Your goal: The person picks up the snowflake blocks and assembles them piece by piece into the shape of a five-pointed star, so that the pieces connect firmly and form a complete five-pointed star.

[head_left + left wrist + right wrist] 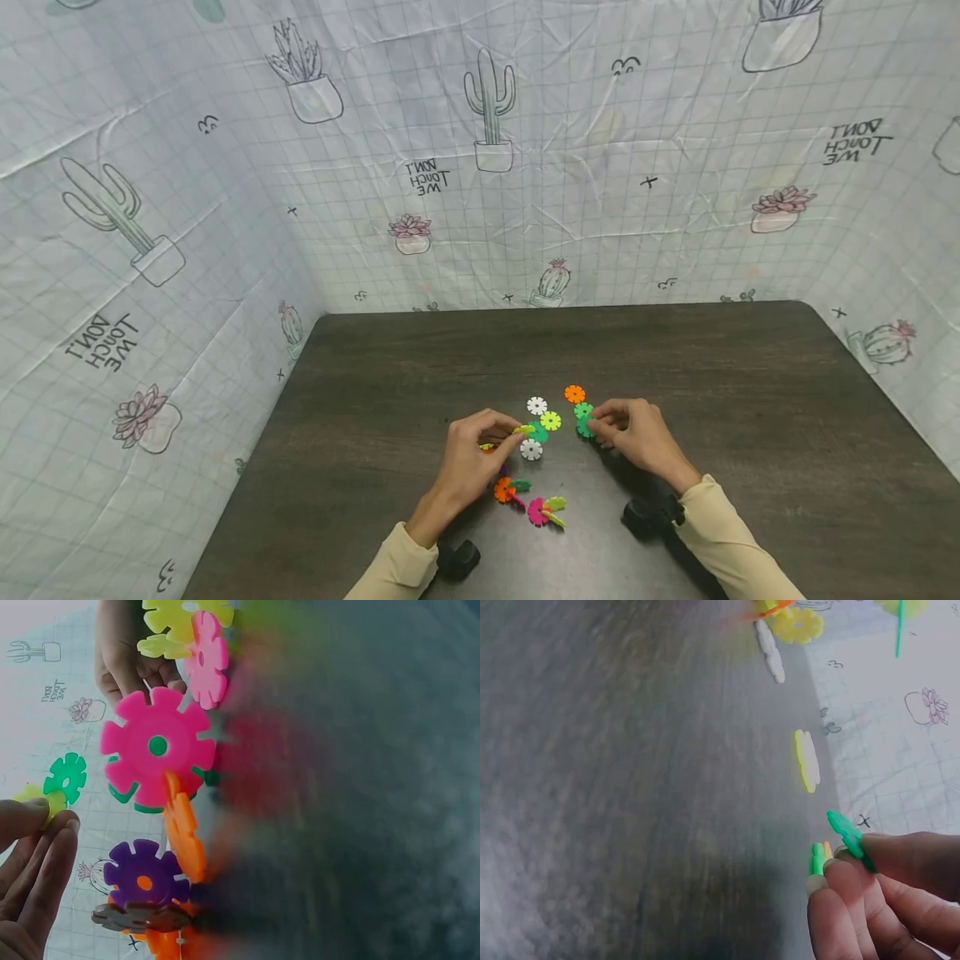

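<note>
My left hand (474, 458) pinches a yellow notched flower disc (56, 804) between thumb and fingertips. A green flower disc (66, 777) stands at the yellow one's edge, the two overlapping in the left wrist view. To the right, my right hand (637, 432) pinches another green flower disc (843, 827) by its edge, tilted over the table. Just behind that disc is a lighter green disc (582, 409), with an orange disc (574, 393) farther back. Between the hands lie a lime-yellow disc (551, 421) and two white discs, one behind (536, 406) and one nearer (531, 450).
Nearer the front of the dark table (390, 375) sit joined discs: a pink one with yellow discs (537, 512) and an orange one with green and pink (505, 490). A purple disc (139, 874) and a brown disc (142, 917) are also joined. Patterned cloth (600, 200) surrounds the table.
</note>
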`<state>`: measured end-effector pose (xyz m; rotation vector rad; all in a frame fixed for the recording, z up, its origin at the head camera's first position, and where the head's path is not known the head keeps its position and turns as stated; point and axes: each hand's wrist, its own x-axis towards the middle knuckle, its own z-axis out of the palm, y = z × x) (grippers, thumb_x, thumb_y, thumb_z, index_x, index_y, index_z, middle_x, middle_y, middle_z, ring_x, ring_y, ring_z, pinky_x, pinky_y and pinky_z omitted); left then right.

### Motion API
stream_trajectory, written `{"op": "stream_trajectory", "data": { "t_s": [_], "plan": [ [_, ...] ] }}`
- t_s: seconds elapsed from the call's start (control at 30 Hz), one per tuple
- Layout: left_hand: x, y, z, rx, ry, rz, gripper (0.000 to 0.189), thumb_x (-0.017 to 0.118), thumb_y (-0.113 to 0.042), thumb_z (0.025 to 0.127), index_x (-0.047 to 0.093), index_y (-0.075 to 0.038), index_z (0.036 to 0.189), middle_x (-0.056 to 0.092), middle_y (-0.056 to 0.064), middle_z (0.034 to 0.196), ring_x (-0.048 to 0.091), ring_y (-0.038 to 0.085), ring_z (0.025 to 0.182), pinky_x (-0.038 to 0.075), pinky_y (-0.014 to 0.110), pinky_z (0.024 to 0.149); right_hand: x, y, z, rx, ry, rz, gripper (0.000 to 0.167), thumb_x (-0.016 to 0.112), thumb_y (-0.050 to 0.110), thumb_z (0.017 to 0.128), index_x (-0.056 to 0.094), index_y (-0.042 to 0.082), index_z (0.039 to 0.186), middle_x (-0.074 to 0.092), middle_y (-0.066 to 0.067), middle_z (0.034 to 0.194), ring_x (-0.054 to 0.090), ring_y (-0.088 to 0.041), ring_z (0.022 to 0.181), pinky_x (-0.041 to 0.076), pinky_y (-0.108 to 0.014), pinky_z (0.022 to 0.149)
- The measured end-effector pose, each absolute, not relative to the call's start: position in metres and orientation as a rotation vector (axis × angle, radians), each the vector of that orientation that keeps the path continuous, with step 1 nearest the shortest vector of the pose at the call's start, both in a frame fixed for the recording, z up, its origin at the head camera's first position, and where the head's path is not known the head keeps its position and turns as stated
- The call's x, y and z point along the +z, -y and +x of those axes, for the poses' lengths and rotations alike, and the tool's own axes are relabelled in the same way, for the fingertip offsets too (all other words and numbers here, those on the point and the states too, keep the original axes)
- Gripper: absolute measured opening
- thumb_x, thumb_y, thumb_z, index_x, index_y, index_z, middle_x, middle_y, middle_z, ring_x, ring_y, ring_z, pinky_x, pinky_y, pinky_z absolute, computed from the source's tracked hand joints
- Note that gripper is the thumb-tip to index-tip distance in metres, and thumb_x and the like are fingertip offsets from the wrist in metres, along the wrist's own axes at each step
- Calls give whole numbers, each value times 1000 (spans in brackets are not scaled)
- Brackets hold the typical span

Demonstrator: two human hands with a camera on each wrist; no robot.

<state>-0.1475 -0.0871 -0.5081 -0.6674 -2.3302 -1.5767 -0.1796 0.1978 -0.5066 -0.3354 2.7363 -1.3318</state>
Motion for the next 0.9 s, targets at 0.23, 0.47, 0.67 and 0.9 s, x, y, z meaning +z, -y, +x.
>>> {"op": "stream_trajectory", "data": {
  "t_s": [0.23,0.47,0.67,0.9],
  "plan": [
    [-508,88,-146,-1561,2344,-658,6,80,-16,93,78,-17,99,77,-2,93,76,12,79,64,26,76,-501,-200,-176,-1403,-2705,-307,23,74,17,98,75,-1,112,79,-12,93,75,-16,75,61,-26,65],
    [-508,87,-146,-1515,2340,-697,8,81,-12,92,78,-15,99,77,-2,92,76,7,82,62,22,76,-492,-193,-168,-1508,-2655,-311,22,75,19,98,75,2,113,80,-13,98,78,-17,78,64,-33,70],
    [-509,85,-145,-1491,2338,-727,9,80,-10,92,78,-14,99,76,-2,92,74,3,82,62,21,74,-483,-183,-161,-1570,-2610,-346,21,77,19,96,75,3,109,80,-11,94,79,-23,79,65,-38,71],
    [-507,83,-145,-1482,2334,-757,8,80,-10,92,78,-14,98,77,-2,92,74,4,84,62,20,75,-473,-172,-152,-1615,-2558,-445,22,77,20,96,75,3,110,80,-13,92,77,-25,75,64,-38,69]
  ]
}}
